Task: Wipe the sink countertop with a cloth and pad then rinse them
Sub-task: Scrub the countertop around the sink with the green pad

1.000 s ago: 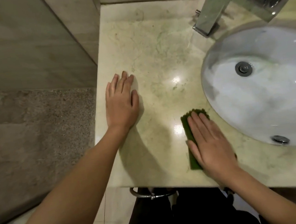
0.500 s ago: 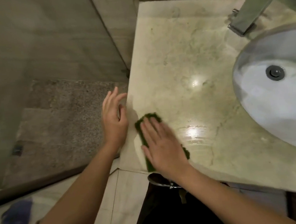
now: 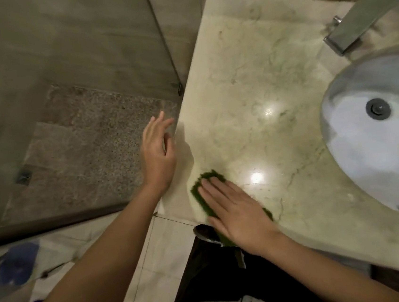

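Left of the pressing palm, off the countertop's [image 3: 248, 84] edge, the left hand [image 3: 159, 152] has lifted clear — fingers loose, holding nothing. The flat right hand [image 3: 237, 215] pins the green pad [image 3: 205, 178], now slid to the near-left corner — sink [image 3: 357, 163] well to its right. This stretch looks nearly wiped; rinsing waits.

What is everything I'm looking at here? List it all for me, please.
countertop: one, cream marble with greenish veins, centre
basin: one, white, set into the countertop at right
drain plug: one, dark grey, inside the basin
faucet: one, chrome, top right, behind the basin
scrubbing pad: one, green, near the countertop's front left corner
ring: one, chrome, below the countertop's front edge
blue object: one, blurred, lower left
left hand: open, empty, beside the countertop's left edge
right hand: flat on the scrubbing pad
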`<state>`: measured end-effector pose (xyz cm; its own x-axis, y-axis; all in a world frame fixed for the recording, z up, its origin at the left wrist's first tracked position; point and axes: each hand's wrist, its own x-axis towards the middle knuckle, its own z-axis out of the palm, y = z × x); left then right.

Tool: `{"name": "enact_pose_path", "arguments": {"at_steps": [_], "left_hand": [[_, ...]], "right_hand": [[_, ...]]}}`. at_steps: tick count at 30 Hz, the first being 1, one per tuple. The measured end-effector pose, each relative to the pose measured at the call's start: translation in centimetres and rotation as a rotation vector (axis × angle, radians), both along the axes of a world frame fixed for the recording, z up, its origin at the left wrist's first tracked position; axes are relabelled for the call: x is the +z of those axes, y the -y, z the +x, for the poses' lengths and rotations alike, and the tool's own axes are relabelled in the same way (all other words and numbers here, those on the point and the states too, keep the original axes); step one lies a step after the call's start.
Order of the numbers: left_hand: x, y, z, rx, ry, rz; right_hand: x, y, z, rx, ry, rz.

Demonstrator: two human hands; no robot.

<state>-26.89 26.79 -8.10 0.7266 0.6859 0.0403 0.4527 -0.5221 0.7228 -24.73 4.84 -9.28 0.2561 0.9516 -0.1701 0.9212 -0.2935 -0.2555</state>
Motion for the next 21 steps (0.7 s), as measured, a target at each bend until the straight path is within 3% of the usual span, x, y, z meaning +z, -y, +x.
{"name": "enact_pose_path", "arguments": {"at_steps": [2, 5, 6, 10, 12, 16, 21], "left_hand": [[0.0, 1.4, 0.7, -0.035, -0.034, -0.006], [-0.6, 3.0, 2.2, -0.187, -0.092, 0.095], [-0.6, 3.4, 2.9, -0.231, -0.104, 0.133], [-0.2, 4.7, 4.7, -0.218, -0.046, 0.136], [-0.4, 5.9, 5.3, -0.229, -0.045, 0.107], [-1.4, 9.0, 6.8, -0.283, -0.079, 0.143], [-1.7, 11.0, 9.1, -0.289, -0.157, 0.243]], "right_hand": [[0.0, 2.8, 2.8, -0.128, 0.010, -0.009], [0.1, -0.5, 5.1, -0.421, 0.033, 0.009], [0.2, -1.4, 4.7, -0.405, 0.023, 0.010], [0.0, 5.0, 3.5, 0.037, -0.028, -0.010], [-0.2, 8.0, 6.5, 0.027, -0.011, 0.008], [0.3, 4.5, 10.7, -0.329, 0.015, 0.025], [0.4, 12.4, 8.4, 0.089, -0.020, 0.029]]}}
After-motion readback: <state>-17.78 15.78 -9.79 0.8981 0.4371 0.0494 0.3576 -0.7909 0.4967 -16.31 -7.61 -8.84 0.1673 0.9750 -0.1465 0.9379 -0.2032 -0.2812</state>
